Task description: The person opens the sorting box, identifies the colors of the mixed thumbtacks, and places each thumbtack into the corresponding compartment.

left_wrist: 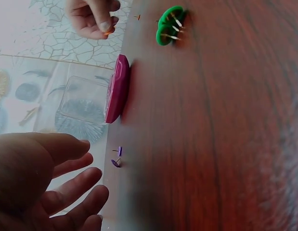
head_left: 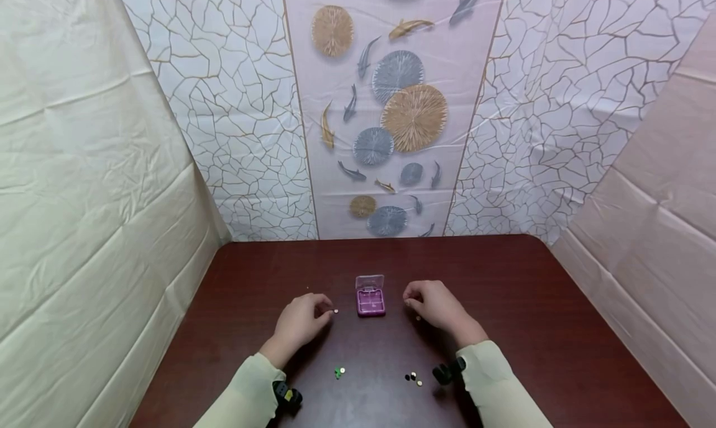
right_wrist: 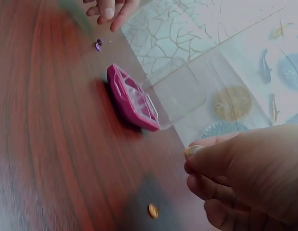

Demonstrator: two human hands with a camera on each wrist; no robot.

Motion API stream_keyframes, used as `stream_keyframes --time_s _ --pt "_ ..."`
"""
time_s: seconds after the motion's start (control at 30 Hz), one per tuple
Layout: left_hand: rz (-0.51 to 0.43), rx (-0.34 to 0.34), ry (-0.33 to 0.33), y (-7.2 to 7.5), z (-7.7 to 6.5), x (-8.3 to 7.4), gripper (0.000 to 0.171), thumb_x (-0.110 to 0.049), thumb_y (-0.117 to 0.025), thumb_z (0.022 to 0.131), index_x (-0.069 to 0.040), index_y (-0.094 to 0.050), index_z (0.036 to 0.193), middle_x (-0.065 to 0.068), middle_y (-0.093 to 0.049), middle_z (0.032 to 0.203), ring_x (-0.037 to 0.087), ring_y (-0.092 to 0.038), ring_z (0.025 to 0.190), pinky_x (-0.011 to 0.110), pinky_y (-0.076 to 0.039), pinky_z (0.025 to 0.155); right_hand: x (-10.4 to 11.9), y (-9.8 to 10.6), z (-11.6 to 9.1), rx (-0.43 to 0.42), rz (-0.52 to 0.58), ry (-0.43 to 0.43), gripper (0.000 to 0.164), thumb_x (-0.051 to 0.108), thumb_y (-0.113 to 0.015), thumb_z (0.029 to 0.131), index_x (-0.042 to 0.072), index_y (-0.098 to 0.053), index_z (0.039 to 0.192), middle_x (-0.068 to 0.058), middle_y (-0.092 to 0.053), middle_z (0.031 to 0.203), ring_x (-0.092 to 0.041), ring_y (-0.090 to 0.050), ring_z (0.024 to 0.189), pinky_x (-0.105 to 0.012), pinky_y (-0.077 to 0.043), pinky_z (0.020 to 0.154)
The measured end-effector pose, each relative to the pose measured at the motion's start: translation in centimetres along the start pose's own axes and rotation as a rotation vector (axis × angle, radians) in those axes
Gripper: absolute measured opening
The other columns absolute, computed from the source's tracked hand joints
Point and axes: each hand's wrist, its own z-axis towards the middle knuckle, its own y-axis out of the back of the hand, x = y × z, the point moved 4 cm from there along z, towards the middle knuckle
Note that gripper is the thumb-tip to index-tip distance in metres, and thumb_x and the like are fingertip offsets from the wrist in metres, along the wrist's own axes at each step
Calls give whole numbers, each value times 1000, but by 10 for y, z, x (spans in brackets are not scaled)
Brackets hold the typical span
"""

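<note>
The small magenta box (head_left: pixel 371 312) is on the table between the hands. Its clear lid (head_left: pixel 370 282) is raised, and dividers split the inside into compartments. My right hand (head_left: pixel 440 305), right of the box, pinches a small orange thumbtack (right_wrist: pixel 188 152) between thumb and finger, partly hidden by the fingertips. Below that hand lies another orange thumbtack (right_wrist: pixel 153 211). On the box's other side my left hand (head_left: pixel 299 321) hovers with loosely bent fingers and nothing visible in them. Close to its fingertips are purple thumbtacks (left_wrist: pixel 116 163).
Nearer the front edge lie green thumbtacks (head_left: pixel 338 373), left of centre. Several dark and gold-coloured tacks (head_left: pixel 413 377) are grouped right of centre. Patterned cloth (head_left: pixel 380 105) hangs behind the brown table (head_left: pixel 268 263), with plain cloth on both sides.
</note>
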Motion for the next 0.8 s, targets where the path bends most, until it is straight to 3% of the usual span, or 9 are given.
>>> stream_keyframes --time_s 0.27,0.5,0.8 --pt "6 5 12 -7 -2 4 12 -32 -73 86 -28 -72 97 -13 -64 80 4 -54 66 33 -51 61 15 -9 14 -42 71 -25 6 20 -69 92 18 -72 96 2 -69 86 -13 -55 40 -34 -52 43" --pt "14 10 7 -4 0 3 12 -32 -73 86 -28 -72 96 -12 -65 80 4 -55 67 34 -52 61 32 -11 26 -91 -54 47 4 23 -73 88 21 -74 90 10 -69 81 -5 -58 70 -36 -53 64" --pt "19 23 15 -4 2 0 14 -34 -73 85 -27 -72 97 -13 -67 81 3 -55 67 33 -52 62 35 -24 35 -44 -117 21 5 26 -72 88 25 -76 91 13 -70 84 -5 -60 76 -39 -56 68"
